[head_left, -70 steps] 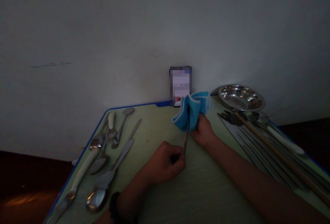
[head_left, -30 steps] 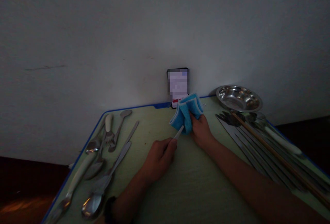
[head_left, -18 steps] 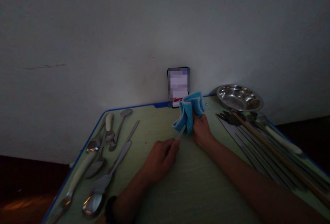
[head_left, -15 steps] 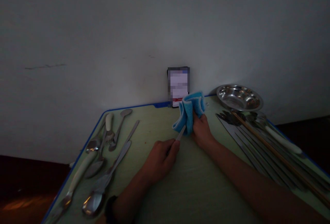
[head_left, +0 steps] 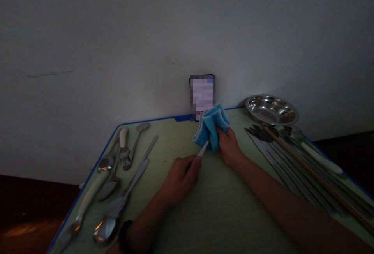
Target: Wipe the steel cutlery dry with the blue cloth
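Note:
Over the middle of the table my left hand (head_left: 184, 176) is closed around the handle of a metal utensil (head_left: 203, 149). The utensil's far end goes into a folded blue cloth (head_left: 209, 129) with pale edging, so its kind is hidden. My right hand (head_left: 229, 147) grips that cloth from the right, wrapped about the utensil's covered end. Left of my hands lie several spoons and forks, among them a large shiny spoon (head_left: 105, 228) and a fork with a white handle (head_left: 124, 141).
A phone (head_left: 203, 94) leans against the wall behind the cloth. At the back right stands a steel bowl (head_left: 271, 110). Below it several long metal utensils and a wooden chopstick (head_left: 315, 176) lie along the right side. The green table (head_left: 228, 215) has a blue edge.
The blue cloth has shifted slightly left and changed its folds. A little more of the utensil's shaft shows between my hands. Both hands keep their grip.

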The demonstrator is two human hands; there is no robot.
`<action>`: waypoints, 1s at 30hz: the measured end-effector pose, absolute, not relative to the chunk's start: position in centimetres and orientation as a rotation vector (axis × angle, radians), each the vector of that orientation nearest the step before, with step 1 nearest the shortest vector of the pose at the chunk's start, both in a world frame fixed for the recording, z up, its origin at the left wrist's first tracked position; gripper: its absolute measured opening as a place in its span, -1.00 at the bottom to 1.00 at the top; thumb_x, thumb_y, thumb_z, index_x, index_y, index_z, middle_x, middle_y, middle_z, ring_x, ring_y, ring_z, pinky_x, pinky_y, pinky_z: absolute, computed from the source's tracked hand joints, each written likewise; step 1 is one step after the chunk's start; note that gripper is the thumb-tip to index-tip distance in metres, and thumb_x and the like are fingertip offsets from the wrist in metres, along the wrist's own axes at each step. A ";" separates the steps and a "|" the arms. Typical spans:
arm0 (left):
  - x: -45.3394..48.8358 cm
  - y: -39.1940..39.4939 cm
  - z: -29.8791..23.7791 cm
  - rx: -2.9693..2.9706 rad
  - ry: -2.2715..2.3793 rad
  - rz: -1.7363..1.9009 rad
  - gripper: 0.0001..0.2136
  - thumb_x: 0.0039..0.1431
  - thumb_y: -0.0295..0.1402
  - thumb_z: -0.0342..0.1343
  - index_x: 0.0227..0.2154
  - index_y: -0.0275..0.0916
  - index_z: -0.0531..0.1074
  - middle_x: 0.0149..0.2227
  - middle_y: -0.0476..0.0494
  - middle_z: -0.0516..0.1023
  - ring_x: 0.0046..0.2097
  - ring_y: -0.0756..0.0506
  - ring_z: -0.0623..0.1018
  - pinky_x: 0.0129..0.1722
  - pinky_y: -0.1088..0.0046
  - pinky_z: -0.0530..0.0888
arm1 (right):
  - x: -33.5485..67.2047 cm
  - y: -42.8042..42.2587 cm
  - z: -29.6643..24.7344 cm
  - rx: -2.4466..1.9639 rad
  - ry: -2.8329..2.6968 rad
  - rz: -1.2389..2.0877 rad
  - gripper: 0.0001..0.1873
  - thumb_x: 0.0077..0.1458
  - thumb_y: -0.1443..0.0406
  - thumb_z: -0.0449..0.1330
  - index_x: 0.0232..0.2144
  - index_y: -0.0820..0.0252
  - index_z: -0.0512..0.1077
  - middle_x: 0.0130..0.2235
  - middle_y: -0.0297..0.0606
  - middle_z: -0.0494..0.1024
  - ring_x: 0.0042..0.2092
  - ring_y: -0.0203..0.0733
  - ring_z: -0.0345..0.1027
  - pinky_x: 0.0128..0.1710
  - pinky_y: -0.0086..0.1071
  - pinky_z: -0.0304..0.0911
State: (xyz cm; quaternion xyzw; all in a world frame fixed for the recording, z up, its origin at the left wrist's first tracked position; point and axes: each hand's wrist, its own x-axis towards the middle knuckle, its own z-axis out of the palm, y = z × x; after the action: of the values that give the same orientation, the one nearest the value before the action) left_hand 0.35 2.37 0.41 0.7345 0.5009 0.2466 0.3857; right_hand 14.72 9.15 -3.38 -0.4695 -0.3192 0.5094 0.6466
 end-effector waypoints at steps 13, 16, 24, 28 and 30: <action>0.5 2.2 0.3 1.976 1.269 0.554 -0.63 0.23 -0.22 -0.22 -0.65 -0.23 0.18 -0.71 0.09 0.19 -0.63 0.05 0.26 -0.61 0.54 0.15 | 14.5 8.6 -2.5 -1.040 -0.754 1.178 -0.68 -0.15 0.05 0.19 -0.60 0.18 0.29 -0.65 -0.50 0.22 -0.60 -0.40 0.06 -0.59 -0.47 0.08; 0.6 2.1 0.3 2.022 1.259 0.537 -0.65 0.23 -0.23 -0.22 -0.64 -0.22 0.17 -0.70 0.09 0.16 -0.63 0.05 0.25 -0.60 0.54 0.14 | 14.6 8.5 -2.5 -1.060 -0.781 1.143 -0.64 -0.15 0.01 0.16 -0.61 0.18 0.30 -0.67 -0.50 0.22 -0.61 -0.40 0.05 -0.60 -0.46 0.07; 0.4 2.2 0.1 1.991 1.269 0.543 -0.63 0.23 -0.20 -0.22 -0.65 -0.23 0.14 -0.70 0.10 0.12 -0.63 0.06 0.22 -0.61 0.54 0.12 | 14.8 8.4 -2.6 -1.114 -0.811 1.151 -0.68 -0.14 0.04 0.15 -0.62 0.18 0.33 -0.70 -0.49 0.25 -0.62 -0.38 0.08 -0.58 -0.45 0.06; 0.3 2.3 0.2 1.956 1.277 0.551 -0.60 0.23 -0.17 -0.24 -0.67 -0.23 0.16 -0.70 0.10 0.14 -0.63 0.05 0.23 -0.61 0.53 0.14 | 14.8 8.6 -2.8 -1.102 -0.798 1.145 -0.70 -0.14 0.06 0.16 -0.53 0.20 0.40 -0.64 -0.44 0.36 -0.56 -0.34 0.17 -0.54 -0.44 0.10; 0.3 2.3 0.2 1.941 1.283 0.553 -0.60 0.22 -0.16 -0.24 -0.67 -0.23 0.17 -0.71 0.09 0.16 -0.63 0.05 0.24 -0.61 0.53 0.15 | 14.7 8.7 -2.8 -1.102 -0.775 1.159 -0.70 -0.14 0.08 0.17 -0.49 0.20 0.42 -0.61 -0.43 0.39 -0.54 -0.33 0.20 -0.52 -0.44 0.12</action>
State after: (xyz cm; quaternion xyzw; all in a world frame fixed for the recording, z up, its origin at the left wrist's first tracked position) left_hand 0.33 2.30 0.20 0.7552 0.4991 0.2152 0.3664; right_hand 14.71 8.67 -2.82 -0.4814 -0.3385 0.5064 0.6303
